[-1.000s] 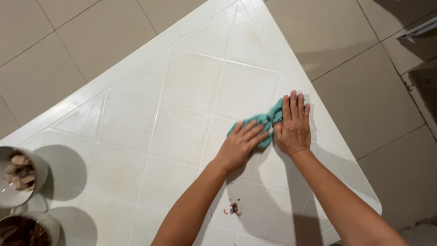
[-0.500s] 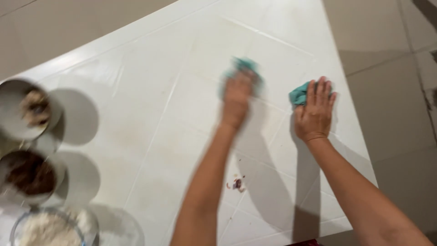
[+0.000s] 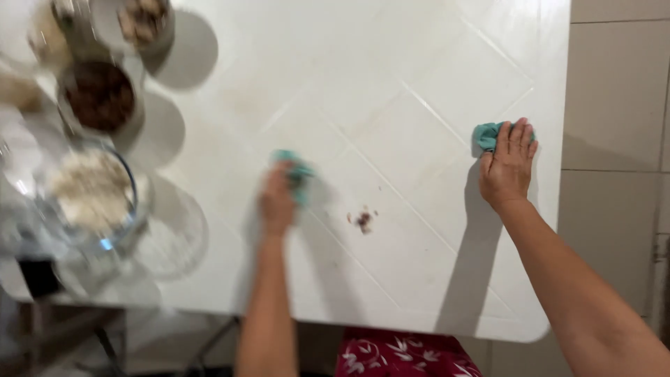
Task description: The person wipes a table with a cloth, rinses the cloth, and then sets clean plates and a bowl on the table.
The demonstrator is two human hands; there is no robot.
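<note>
- Table (image 3: 419, 63), white with a diamond grid of moulded lines, fills most of the view; most of its top looks clean and faintly streaked, so the wiping seems well under way but not finished.
- Bowls crowd the far left corner: a glass bowl (image 3: 91, 192) of pale crumbly stuff near the left edge, a bowl of dark brown matter (image 3: 101, 94) beyond it, and another bowl (image 3: 143, 21) at the far edge, all blurred.
- Right hand (image 3: 508, 164) lies flat near the right edge, fingers spread and pressing down on a bunched teal cloth (image 3: 486, 135) that shows past the fingertips.
- Left hand (image 3: 277, 202), blurred, sits near the middle of the table on a second teal cloth (image 3: 296, 167); whether the fingers grip it or only press on it I cannot tell.
- Crumbs (image 3: 363, 220), a small reddish-brown smear, lie between the two hands, nearer the left one and apart from both cloths; judging by this, that spot is what is left to wipe.
</note>
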